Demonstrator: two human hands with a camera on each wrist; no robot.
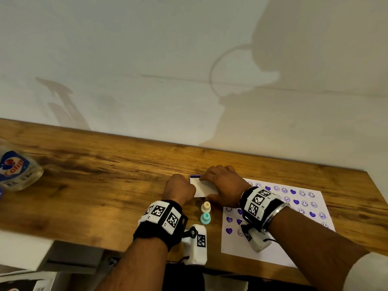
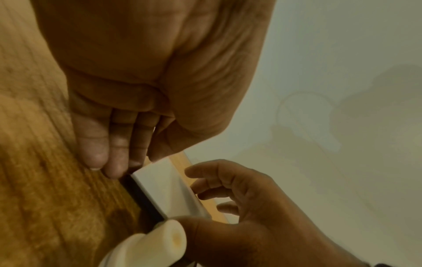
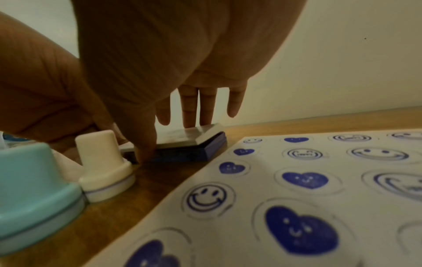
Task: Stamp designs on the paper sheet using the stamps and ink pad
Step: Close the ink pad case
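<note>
Cream stamp, teal stamp, beside ink pad

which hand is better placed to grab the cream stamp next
Right, probably: the right hand has its thumb beside the cream stamp, and the paper sheet lies on that side. The left hand holds the left end of the ink pad.

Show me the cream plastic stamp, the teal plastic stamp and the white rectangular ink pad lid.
cream plastic stamp [image 1: 206, 205]: head view, handle top.
teal plastic stamp [image 1: 205, 216]: head view, handle top.
white rectangular ink pad lid [image 1: 204, 189]: head view, bare top face.
</note>
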